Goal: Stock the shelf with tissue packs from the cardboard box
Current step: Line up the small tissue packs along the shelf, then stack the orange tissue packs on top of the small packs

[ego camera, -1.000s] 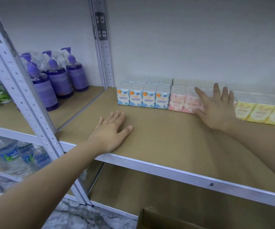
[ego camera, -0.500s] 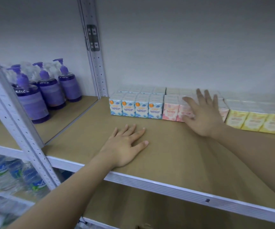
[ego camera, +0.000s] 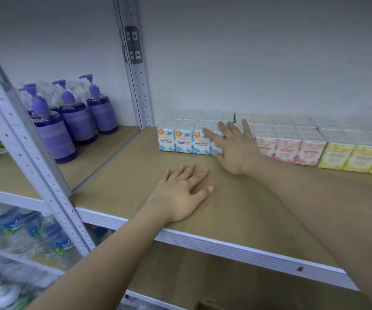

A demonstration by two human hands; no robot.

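- The box (ego camera: 209, 304) shows only as a corner at the bottom edge, below the shelf (ego camera: 236, 243), nearer the person than either hand.
- The left hand (ego camera: 180, 193) lies flat on the shelf board, fingers spread, holding nothing, well short of the packs.
- The right hand (ego camera: 232, 148) is farther in, fingers straight against the last blue pack (ego camera: 217, 145), gripping nothing.
- The pack row runs left to right along the back wall: blue packs (ego camera: 184, 140), pink packs (ego camera: 289, 148), yellow packs (ego camera: 357, 158). The right hand is nearer it and looks set to push backward.

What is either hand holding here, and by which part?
Nothing is held. The left hand lies flat on the shelf board; the right hand presses straight fingers against the blue tissue packs.
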